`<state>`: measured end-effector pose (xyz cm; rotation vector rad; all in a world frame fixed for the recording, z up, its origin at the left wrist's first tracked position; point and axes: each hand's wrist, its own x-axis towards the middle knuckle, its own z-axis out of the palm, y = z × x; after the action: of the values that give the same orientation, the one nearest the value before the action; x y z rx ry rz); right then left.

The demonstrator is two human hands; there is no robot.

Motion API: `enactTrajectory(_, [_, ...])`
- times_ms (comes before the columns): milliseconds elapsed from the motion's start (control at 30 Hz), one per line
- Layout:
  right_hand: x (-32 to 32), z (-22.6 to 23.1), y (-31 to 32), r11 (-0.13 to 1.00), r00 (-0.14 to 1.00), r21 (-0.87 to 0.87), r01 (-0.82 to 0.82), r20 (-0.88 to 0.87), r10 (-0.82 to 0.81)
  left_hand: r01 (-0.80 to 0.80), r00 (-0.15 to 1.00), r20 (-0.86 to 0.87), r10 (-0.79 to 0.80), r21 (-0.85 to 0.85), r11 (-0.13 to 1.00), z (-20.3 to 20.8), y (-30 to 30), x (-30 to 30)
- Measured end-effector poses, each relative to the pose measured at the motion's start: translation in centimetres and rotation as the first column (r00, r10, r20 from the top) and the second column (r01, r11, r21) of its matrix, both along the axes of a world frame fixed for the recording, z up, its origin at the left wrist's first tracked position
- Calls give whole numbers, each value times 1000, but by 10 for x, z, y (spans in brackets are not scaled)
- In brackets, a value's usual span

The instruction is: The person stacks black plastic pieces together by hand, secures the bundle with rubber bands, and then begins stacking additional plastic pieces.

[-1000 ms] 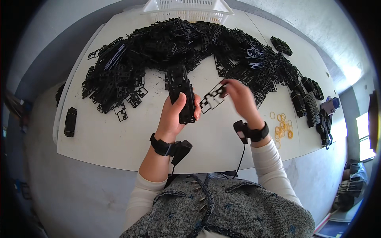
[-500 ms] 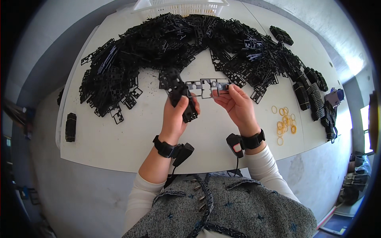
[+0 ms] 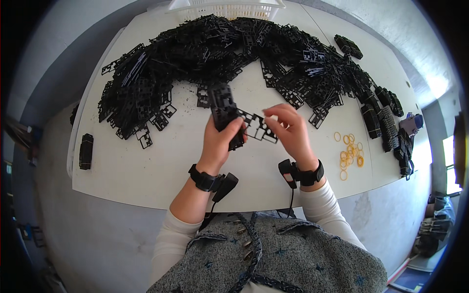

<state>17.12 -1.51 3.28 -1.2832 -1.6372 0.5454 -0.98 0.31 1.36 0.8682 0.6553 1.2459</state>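
My left hand (image 3: pixel 219 139) is closed around a stack of flat black plastic frames (image 3: pixel 222 103), its thumb lying across the front. The stack stands tilted, its upper end pointing away from me. From beside that thumb one single black frame (image 3: pixel 255 128) with square openings sticks out to the right. My right hand (image 3: pixel 290 131) is at this frame's outer end, thumb and forefinger pinched at its upper edge and the other fingers curled. Beyond both hands lies a broad heap of loose black frames (image 3: pixel 195 53).
Yellow rubber bands (image 3: pixel 349 156) are scattered on the white table (image 3: pixel 161 180) at right. Banded bundles of frames (image 3: pixel 371 121) lie along the right side. Another bundle (image 3: pixel 86 151) sits far left. A white plastic basket (image 3: pixel 229 9) stands behind the heap.
The single frame has swung from level to slanting, its right end now lower. My right fingers have shifted to its upper edge and curled. The stack in my left hand has turned more upright.
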Motion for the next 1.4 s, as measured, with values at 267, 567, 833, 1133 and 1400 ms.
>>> enactTrajectory(267, [11,-6,3,977,926,-203,-64,-378,-18,40,986,168,-25,-84,996,0,5,-2])
enactTrajectory(567, [-6,-12,2,796,638,-379,-472,-770,12,-114,957,263,121,-42,993,3,8,-7])
enactTrajectory(833, [11,-23,15,972,420,-74,-224,-907,28,145,982,113,-153,77,986,-11,-1,5])
enactTrajectory(1133, [1,13,-9,971,953,-48,-235,-208,221,369,929,-4,-369,-21,929,-26,-9,14])
enactTrajectory(1400, [-8,13,-13,997,970,-9,-70,-233,66,429,899,80,-430,22,903,-28,-14,22])
